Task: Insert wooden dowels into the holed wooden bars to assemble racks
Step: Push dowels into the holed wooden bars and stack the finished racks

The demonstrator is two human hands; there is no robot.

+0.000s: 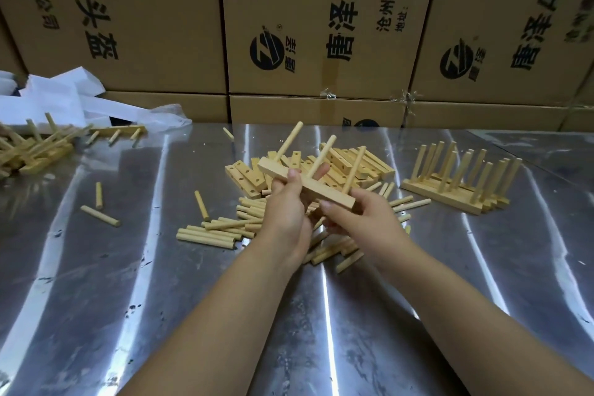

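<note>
A reflective metal table is stretching before a wall of printed cardboard boxes, with crumpled white wrapping lying at its far left. Above the middle, the left hand and right hand are both gripping a wooden bar carrying 3 inserted dowels. Loose dowels and holed bars are lying beneath, and finished racks are standing to the right.

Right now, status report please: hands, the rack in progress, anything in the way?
Bar gripped by left hand and right hand. Three dowels stand in it. Nothing blocks; loose dowels lie underneath.
</note>
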